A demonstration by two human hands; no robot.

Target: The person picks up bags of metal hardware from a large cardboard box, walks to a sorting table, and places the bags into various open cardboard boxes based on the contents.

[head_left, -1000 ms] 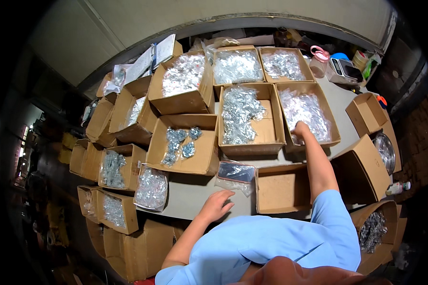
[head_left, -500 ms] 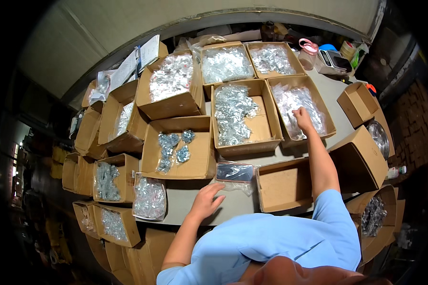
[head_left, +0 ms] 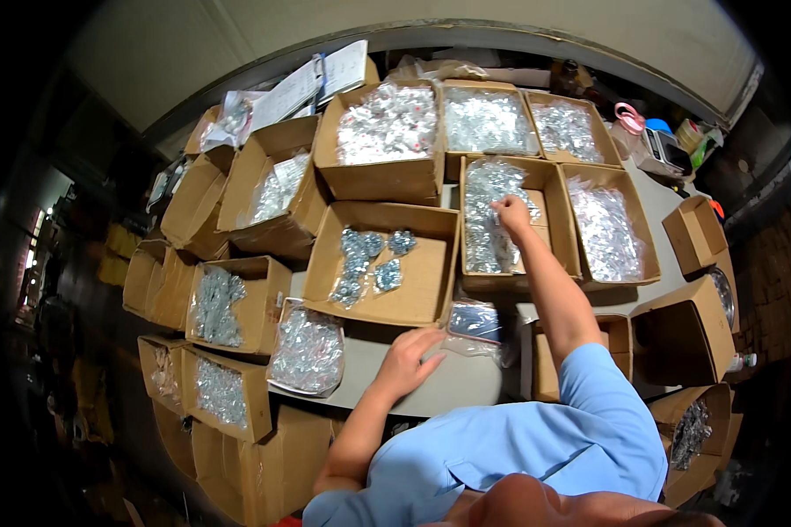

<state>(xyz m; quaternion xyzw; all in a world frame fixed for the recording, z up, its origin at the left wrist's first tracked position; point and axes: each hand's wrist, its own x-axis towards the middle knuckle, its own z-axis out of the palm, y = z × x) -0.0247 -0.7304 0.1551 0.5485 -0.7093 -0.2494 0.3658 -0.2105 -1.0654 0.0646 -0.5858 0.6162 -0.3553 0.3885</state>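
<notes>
My right hand [head_left: 511,213] reaches into a cardboard box [head_left: 561,211] in the middle, over a pile of small clear plastic packets of shiny metal parts [head_left: 488,198]. Its fingers are pinched together; whatever they hold is too small to make out. My left hand [head_left: 406,362] rests at the near side of the table with fingers apart and nothing in it. Just right of its fingertips lies a dark flat rectangular object [head_left: 475,320] in a clear plastic bag. Beyond the left hand, a wide box [head_left: 426,294] holds several small packets of bluish metal parts.
More open boxes of packets stand around, including one with whitish packets [head_left: 605,230] at right and one with red-flecked packets [head_left: 387,123] at the back. A tray of packets [head_left: 308,351] sits left of my left hand. A scale [head_left: 665,154] and a pink-lidded jar [head_left: 627,132] are at back right.
My right hand has left the whitish packets in the right-hand box and moved left over the middle box. The view has shifted, and my left hand remains near the bagged dark object.
</notes>
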